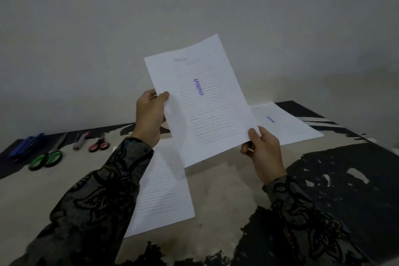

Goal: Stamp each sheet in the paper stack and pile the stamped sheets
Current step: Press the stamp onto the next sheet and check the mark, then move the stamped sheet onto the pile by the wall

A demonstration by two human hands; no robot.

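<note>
**Between two hands, a stamped sheet held above the surface**

Above the surface, in the head view, a printed sheet bearing a blue "APPROVED" stamp mark is held up, tilted, by both hands. The left hand pinches its left edge, thumb on the front face and the other fingers curled behind the paper. The right hand grips the lower right corner, thumb on top and fingers folded beneath.

Below the left forearm, a stack of printed paper lies flat on the surface. Behind the right hand, a pile of stamped sheets lies flat, its top sheet showing a blue mark.

At the far left lie green-handled scissors, red-handled scissors, a blue stapler and a small grey and pink object, too blurred to identify.
</note>
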